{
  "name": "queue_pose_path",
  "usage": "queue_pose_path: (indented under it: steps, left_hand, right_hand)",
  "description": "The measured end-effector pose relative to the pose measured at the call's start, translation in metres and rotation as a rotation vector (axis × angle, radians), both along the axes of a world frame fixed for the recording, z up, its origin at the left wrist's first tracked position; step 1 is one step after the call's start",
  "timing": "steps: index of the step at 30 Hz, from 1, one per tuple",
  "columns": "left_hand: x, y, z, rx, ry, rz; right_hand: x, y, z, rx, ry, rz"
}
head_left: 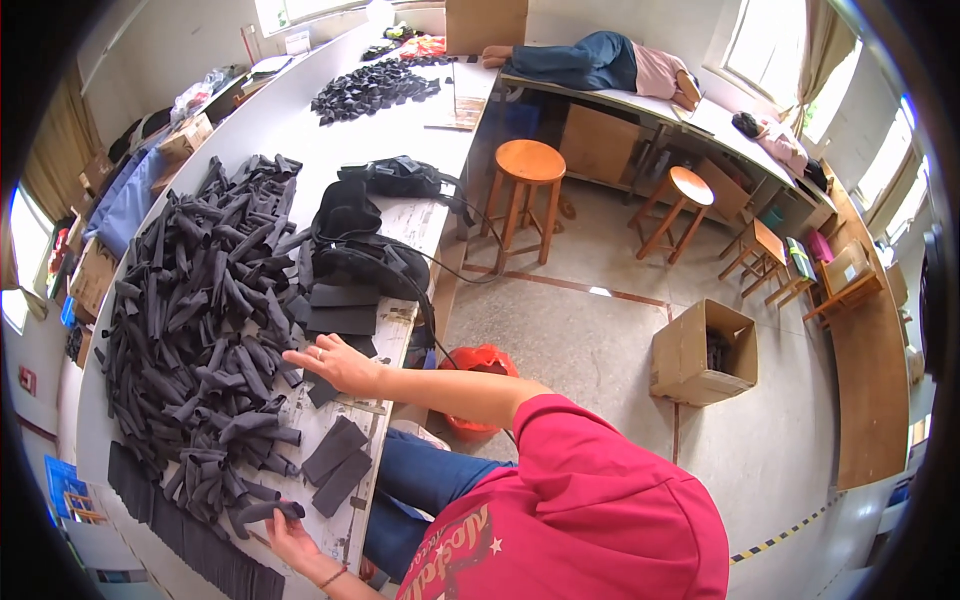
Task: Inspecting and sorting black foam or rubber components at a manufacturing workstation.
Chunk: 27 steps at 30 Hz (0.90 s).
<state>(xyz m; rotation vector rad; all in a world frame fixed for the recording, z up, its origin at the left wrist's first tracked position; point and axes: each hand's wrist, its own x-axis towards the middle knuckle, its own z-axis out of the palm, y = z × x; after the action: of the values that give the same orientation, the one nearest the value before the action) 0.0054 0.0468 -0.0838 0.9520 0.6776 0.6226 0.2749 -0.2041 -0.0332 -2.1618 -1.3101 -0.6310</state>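
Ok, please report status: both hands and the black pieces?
Left hand grips rolled black fabric piece. Right hand open, reaching beside pile of black rolls. Nothing between.

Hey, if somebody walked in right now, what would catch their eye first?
Probably the big heap of rolled dark fabric pieces covering the long white table on the left. The right hand reaches toward the heap's edge, while the left hand holds one rolled piece near the table's front. On the right stand two round wooden stools and an open cardboard box on the floor.
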Motion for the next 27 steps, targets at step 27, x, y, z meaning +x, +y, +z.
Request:
queue_pose_path:
  steps: [27]
  left_hand:
    - [0.008,-0.041,0.078,-0.216,-0.294,-0.014]
  right_hand:
    - [-0.128,0.026,0.079,0.106,1.030,0.500]
